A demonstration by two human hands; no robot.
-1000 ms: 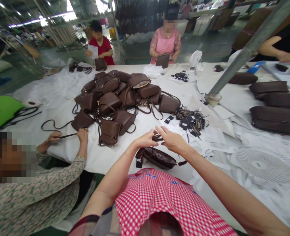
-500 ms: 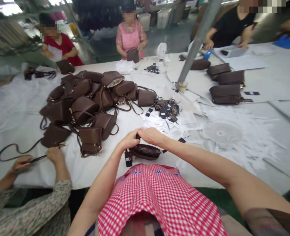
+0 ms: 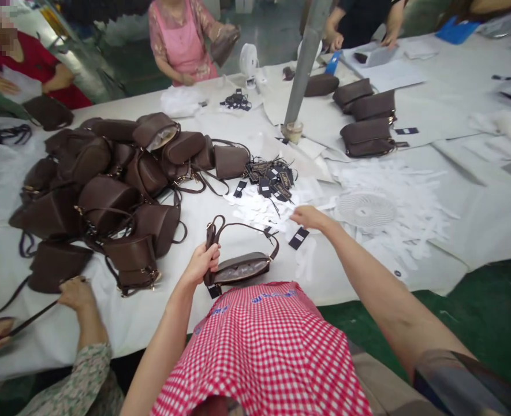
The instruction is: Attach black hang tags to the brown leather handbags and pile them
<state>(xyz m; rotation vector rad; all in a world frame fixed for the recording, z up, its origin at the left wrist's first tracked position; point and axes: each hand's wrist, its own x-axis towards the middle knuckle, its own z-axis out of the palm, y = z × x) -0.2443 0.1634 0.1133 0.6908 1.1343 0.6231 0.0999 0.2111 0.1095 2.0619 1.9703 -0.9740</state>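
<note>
My left hand [image 3: 203, 263] is closed around the strap of a small brown bag [image 3: 243, 267], near the bag's left end. The bag lies at the table's front edge with its top open and a light lining showing, and its strap loops up behind it. To the right, my right hand [image 3: 308, 217] is closed over the white strips [image 3: 259, 209]; what its fingers pinch is too small to make out. Just below that hand is a black tag [image 3: 298, 238]. A heap of black tags [image 3: 272, 178] lies beyond the strips.
Brown bags [image 3: 108, 202] are piled on the left. A co-worker's hands [image 3: 77, 293] hold a strap at lower left. A grey pole [image 3: 304, 75] rises from the table [image 3: 415, 196]. More bags [image 3: 368, 137] lie at right, and other people stand across.
My hands have moved apart: the right went right to the white strips, the left stays at the strap. The bag's strap now stands looped behind it. The view has shifted right.
</note>
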